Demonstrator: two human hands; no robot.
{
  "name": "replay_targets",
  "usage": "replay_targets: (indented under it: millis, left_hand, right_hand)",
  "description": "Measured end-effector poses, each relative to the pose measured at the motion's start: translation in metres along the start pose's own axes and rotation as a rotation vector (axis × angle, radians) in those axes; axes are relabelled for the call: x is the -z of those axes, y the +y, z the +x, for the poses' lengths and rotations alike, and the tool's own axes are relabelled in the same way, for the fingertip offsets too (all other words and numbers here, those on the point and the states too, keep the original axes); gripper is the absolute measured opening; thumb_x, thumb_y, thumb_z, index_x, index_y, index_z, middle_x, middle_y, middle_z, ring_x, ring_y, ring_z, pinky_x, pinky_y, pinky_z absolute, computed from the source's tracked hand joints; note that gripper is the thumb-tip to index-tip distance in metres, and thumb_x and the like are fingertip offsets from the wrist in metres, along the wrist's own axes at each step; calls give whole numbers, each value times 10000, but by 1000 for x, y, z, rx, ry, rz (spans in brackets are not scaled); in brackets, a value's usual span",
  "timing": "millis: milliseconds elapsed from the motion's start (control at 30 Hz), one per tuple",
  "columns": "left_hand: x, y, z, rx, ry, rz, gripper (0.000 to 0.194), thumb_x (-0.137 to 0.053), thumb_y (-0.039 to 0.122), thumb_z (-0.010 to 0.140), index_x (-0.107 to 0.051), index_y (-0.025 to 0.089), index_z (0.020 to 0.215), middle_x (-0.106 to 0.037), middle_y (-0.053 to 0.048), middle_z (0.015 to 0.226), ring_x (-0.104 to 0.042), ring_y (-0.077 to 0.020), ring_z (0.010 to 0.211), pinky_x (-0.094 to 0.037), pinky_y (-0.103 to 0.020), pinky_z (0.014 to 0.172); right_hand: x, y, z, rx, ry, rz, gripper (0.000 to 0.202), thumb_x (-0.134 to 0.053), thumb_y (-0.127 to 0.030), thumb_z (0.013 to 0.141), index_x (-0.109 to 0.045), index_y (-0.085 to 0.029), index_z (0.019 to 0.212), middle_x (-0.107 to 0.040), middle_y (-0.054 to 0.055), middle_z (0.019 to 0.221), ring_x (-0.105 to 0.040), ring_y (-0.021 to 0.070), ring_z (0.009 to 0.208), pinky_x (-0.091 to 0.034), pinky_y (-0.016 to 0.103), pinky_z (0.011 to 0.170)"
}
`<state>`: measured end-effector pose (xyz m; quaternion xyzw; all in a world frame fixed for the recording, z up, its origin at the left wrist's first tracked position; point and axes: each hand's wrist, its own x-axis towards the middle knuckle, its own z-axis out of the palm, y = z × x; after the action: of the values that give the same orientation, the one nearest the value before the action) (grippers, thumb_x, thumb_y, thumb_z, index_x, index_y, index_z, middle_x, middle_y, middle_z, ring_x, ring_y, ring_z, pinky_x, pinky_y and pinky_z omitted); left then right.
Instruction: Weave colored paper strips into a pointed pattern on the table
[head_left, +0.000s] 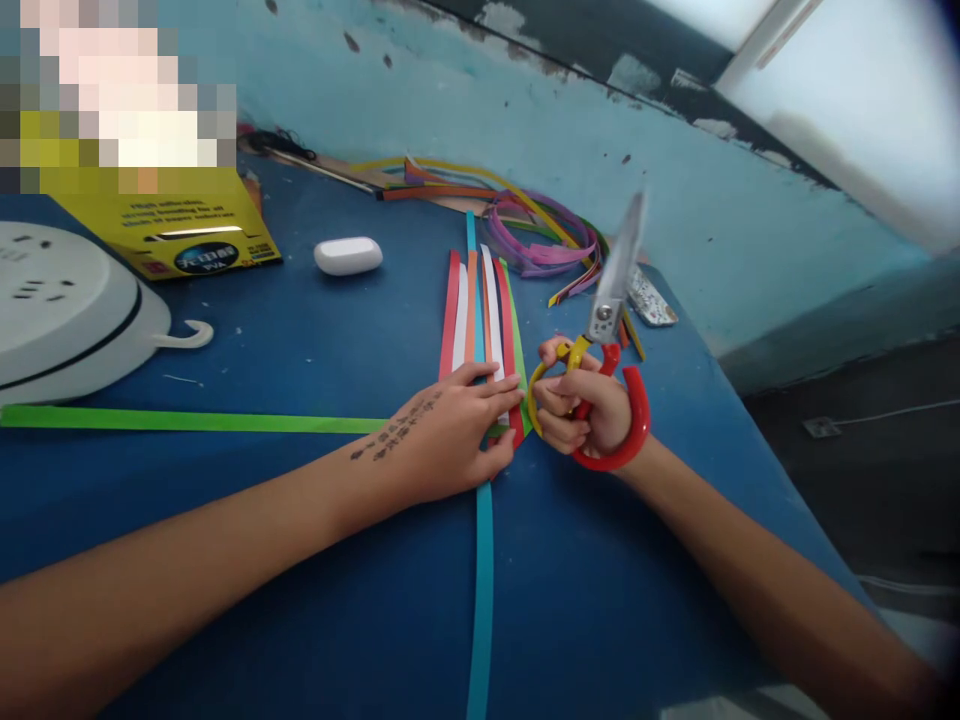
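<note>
My left hand (454, 435) lies palm down with its fingers stretched out over a bundle of coloured paper strips, pressing it to the table. A red strip (449, 320), an orange strip (472, 300) and a bright green strip (516, 325) stick out beyond the fingertips, among white ones. One long blue strip (484, 590) runs under the hand toward me. Another long green strip (195, 418) stretches left from beneath my wrist. Just right of the bundle, my right hand (602, 403) is closed around scissors (616, 270) with red and yellow handles, blades pointing up and together.
Loose coloured strips and a purple coil (532, 250) lie at the back by the wall. A white oval case (348, 256), a yellow box (202, 225) and a white plastic device with a hook (75, 310) stand left on the blue table (300, 620). The table's right edge slopes away.
</note>
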<state>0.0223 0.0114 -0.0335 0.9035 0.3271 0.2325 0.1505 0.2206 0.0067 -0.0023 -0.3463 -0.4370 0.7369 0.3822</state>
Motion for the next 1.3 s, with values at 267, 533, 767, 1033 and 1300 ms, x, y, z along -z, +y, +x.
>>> replay_targets:
  millis: [267, 533, 767, 1033, 1300]
  left_hand:
    - [2, 1, 0, -25, -16, -1, 434, -564, 258, 932, -662, 123, 1332, -665, -99, 1395, -518, -358, 1375, -495, -485, 1129]
    - [2, 1, -1, 5, -13, -20, 457, -584, 247, 918, -646, 158, 1362, -664, -92, 1398, -515, -343, 1384, -507, -475, 1118]
    - [3, 1, 0, 7, -4, -15, 450, -569, 255, 923, -648, 166, 1358, -679, -84, 1377, -508, -350, 1389, -521, -488, 1103]
    - [4, 1, 0, 2, -10, -27, 444, -563, 253, 935, -640, 175, 1365, -681, -79, 1368, -494, -352, 1401, -511, -499, 1115]
    - [4, 1, 0, 9, -17, -12, 470, -566, 264, 928, -632, 196, 1388, -675, -75, 1383, -487, -352, 1410, -538, -506, 1080]
  right_hand:
    - [-1, -4, 1, 4, -49, -8, 211, -524, -181, 859, -364, -288, 946, -327, -152, 503, -133, 63, 326, -244, 158, 309]
    - [-2, -2, -4, 20, -32, 4, 189, -540, -206, 865, -381, -279, 937, -340, -148, 513, -155, 57, 320, -246, 155, 307]
    - [3, -6, 0, -183, -137, 11, 208, -515, -170, 840, -381, -286, 949, -356, -148, 529, -120, 53, 329, -212, 141, 298]
    - [7, -9, 1, -324, -223, -7, 202, -499, -169, 837, -373, -284, 946, -352, -154, 515, -103, 54, 315, -201, 142, 280]
    - [8, -9, 4, -198, -132, 24, 230, -523, -160, 822, -374, -282, 947, -322, -157, 504, -93, 54, 340, -207, 142, 297]
